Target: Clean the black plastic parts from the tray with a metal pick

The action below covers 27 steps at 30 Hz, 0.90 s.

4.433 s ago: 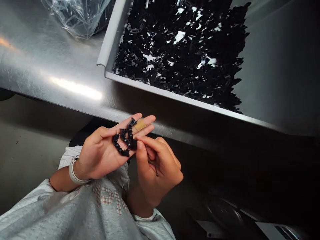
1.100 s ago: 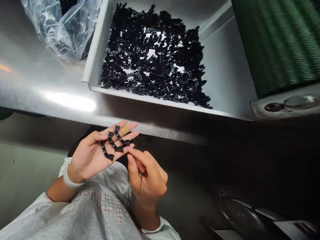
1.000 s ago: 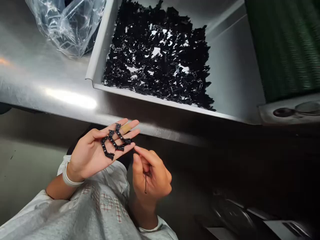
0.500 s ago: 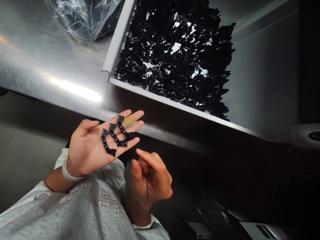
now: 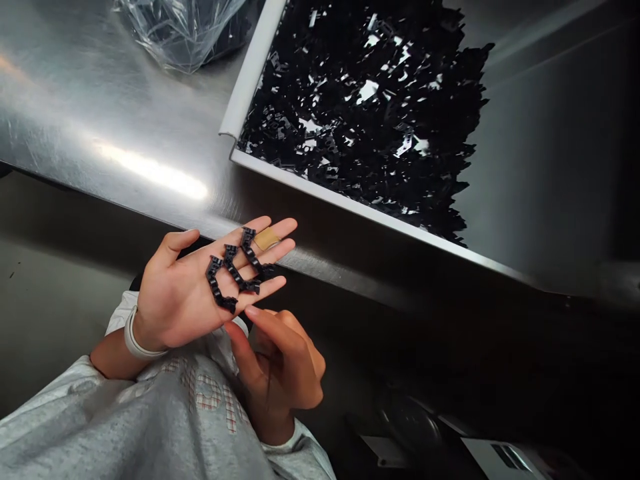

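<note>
My left hand (image 5: 185, 297) is turned palm up and open, its fingers stretched out. Three black, C-shaped plastic pieces lie on it: one piece (image 5: 216, 285) by the palm, a second piece (image 5: 237, 270) in the middle, a third piece (image 5: 253, 252) nearest the fingertips. A tan bandage (image 5: 267, 239) wraps one finger. Just below the left hand's edge is my right hand (image 5: 283, 367), thumb and forefinger apart, other fingers curled. Its forefinger tip is close to the lower end of the palm-side piece; whether they touch I cannot tell. Nothing shows between its fingertips.
A white-rimmed metal tray (image 5: 380, 223) on the steel table (image 5: 75, 113) bears a heap of small black parts (image 5: 350, 120). A clear plastic bag (image 5: 185, 33) with dark contents lies left of it. The table's front edge runs just beyond my hands.
My right hand has moved left and in toward the palm-side piece. The three pieces stay in place on the left palm. The view has shifted slightly.
</note>
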Each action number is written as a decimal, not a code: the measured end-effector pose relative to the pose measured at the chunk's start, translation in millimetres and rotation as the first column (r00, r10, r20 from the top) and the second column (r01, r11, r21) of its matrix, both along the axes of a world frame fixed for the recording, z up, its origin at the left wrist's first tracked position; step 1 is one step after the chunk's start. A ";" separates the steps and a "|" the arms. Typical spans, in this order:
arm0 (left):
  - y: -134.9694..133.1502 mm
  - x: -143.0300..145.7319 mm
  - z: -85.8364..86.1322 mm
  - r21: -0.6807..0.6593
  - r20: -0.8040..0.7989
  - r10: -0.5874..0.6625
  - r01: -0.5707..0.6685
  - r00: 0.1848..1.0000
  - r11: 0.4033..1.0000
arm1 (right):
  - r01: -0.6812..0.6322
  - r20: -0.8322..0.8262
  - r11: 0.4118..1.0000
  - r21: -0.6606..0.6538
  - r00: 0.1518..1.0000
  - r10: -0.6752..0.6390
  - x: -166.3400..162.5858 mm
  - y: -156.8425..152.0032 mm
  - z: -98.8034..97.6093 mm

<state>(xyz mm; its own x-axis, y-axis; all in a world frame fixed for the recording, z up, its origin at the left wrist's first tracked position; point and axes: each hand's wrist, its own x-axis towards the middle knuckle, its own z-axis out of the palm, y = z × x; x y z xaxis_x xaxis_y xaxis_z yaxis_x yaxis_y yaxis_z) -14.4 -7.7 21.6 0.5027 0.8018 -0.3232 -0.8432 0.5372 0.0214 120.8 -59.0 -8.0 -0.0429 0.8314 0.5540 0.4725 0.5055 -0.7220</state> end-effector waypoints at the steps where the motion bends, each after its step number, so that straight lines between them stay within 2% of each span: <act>1: 0.2 0.0 0.7 -0.011 -0.008 -0.004 0.004 1.000 1.000 | 0.003 0.007 1.000 -0.007 1.000 -0.003 -1.0 -0.2 0.5; 8: 0.0 1.0 1.7 -0.008 0.013 -0.040 0.040 0.999 0.999 | 0.007 0.090 1.000 -0.012 0.996 -0.006 -3.9 0.3 2.2; 14: -3.5 2.2 1.8 -0.020 -0.008 -0.032 0.032 0.999 0.999 | -0.048 0.065 0.998 -0.038 0.997 0.050 -3.0 -0.8 1.8; 21: -7.7 4.0 0.3 0.054 -0.024 -0.053 0.054 0.998 0.997 | 0.005 0.090 0.999 -0.038 0.996 -0.001 -3.4 1.0 6.5; 27: -11.2 6.2 -2.8 0.151 -0.102 -0.062 0.077 0.993 0.985 | -0.026 0.112 0.999 -0.035 0.993 0.030 0.4 -1.6 4.4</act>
